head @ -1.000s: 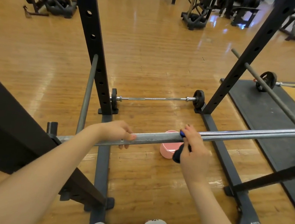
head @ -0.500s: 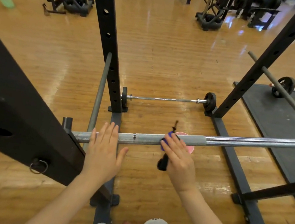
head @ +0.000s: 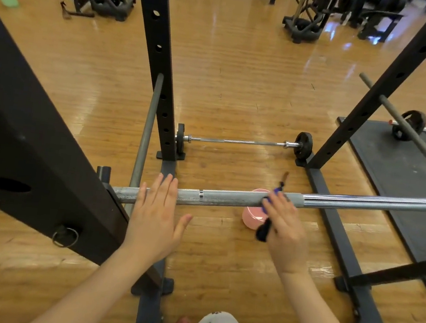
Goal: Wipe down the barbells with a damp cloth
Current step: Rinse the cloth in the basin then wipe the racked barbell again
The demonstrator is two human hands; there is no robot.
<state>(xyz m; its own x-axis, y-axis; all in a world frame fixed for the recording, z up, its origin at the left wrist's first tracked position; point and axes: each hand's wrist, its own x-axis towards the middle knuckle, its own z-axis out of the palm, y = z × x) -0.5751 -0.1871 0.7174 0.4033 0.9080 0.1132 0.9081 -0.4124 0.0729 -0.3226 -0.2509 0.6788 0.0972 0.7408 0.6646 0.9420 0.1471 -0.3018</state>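
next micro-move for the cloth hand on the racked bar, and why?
Probably slide the right hand with the dark cloth leftward along the racked barbell, toward the open left hand. The cloth sits where the dull knurled section begins, just left of the shiny sleeve, and the stretch between the hands looks uncovered. The left hand is flat, not gripping.
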